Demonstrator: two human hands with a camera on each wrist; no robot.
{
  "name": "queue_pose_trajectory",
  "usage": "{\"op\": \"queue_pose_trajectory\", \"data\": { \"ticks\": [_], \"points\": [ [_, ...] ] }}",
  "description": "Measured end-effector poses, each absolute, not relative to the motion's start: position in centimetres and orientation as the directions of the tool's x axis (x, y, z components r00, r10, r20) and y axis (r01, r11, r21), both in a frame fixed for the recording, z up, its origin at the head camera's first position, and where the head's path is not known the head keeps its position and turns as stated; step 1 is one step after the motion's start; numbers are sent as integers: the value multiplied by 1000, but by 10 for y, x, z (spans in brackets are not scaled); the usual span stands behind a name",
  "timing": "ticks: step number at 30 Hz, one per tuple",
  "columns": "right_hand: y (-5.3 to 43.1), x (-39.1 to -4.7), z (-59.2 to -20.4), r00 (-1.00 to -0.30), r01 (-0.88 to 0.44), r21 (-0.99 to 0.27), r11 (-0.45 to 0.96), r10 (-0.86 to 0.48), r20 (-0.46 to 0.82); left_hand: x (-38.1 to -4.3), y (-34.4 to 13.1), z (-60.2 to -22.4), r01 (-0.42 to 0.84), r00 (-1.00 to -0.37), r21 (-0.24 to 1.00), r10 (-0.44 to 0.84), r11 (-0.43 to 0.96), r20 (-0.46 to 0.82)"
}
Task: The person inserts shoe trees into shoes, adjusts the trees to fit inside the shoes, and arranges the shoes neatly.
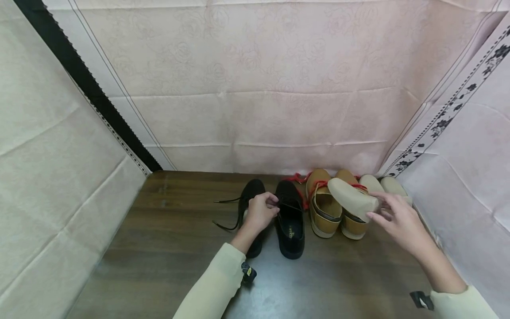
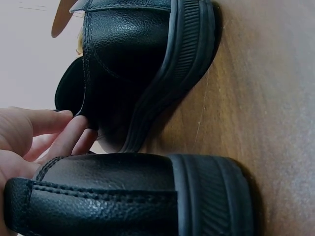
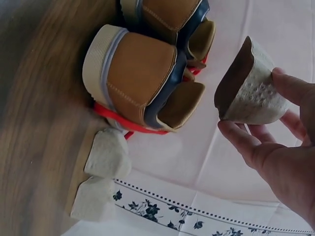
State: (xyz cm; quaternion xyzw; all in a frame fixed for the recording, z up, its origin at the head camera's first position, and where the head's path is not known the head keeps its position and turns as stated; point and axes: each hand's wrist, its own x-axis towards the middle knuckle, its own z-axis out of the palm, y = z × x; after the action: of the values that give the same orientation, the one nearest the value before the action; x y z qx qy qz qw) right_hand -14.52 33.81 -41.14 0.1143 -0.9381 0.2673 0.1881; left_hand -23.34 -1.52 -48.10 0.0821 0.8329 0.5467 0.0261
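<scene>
My right hand holds a cream moulded shoe insert between thumb and fingers, raised over the tan shoes. Its hollow, brownish inside shows in the right wrist view. Between two black shoes, my left hand pinches at the upper front of the right black shoe. Whether its fingertips hold a lace or the shoe's edge is unclear. The left black shoe, its laces spread leftward on the floor, is partly hidden behind this hand and wrist.
A pair of tan shoes with red laces stands right of the black pair. Two more cream inserts lie by the right-hand cloth wall. Pale cloth also hangs behind and at left. Brown wood-patterned floor extends left and in front.
</scene>
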Motion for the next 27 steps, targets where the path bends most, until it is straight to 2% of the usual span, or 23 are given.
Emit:
{"op": "queue_pose_trajectory", "data": {
  "ticks": [7,14,23,27],
  "points": [
    [326,-148,-412,-884,-400,-459,793,-202,421,-232,-15,-481,118,-985,909,163,399,57],
    [313,-151,-409,-860,-453,-378,807,-283,425,-232,-15,-480,103,-986,921,163,375,44],
    [298,-151,-407,-887,-459,-502,733,-342,311,-231,-15,-479,84,-986,929,162,361,26],
    [293,-151,-406,-894,-447,-517,730,-347,283,-231,-14,-479,80,-986,929,163,362,21]
  ]
}}
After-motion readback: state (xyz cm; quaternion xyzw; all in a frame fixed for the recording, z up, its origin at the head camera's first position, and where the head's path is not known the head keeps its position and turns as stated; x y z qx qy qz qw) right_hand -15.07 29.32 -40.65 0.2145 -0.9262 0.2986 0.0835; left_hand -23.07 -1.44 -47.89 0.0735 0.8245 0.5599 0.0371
